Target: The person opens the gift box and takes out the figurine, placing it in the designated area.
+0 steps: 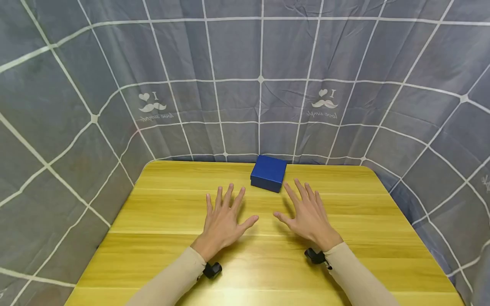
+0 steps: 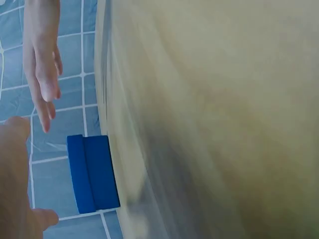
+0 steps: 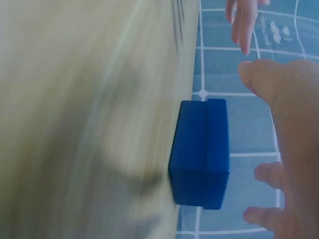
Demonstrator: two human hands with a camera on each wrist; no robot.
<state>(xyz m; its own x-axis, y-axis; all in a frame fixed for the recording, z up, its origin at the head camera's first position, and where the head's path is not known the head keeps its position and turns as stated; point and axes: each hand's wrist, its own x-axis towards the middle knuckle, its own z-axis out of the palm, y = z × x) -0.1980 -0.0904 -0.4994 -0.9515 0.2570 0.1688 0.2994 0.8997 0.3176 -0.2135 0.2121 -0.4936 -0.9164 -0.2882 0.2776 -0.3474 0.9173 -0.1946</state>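
A blue lidded box (image 1: 269, 172) sits on the table near its far edge, its lid in place. My left hand (image 1: 225, 223) hovers over the wood to the near left of the box, palm down, fingers spread. To the near right, my right hand (image 1: 308, 214) is held the same way, its fingertips close to the box but apart from it. Both hands hold nothing. In the left wrist view the box (image 2: 93, 173) appears beyond the left hand (image 2: 14, 184). The right wrist view also has the box (image 3: 200, 154), beside the right hand (image 3: 294, 129).
The yellow wood-grain table (image 1: 172, 255) has rounded far corners. A grey curtain (image 1: 237, 102) with white grid lines and printed moustaches hangs around its back and sides. Each wrist carries a small black camera (image 1: 212, 270).
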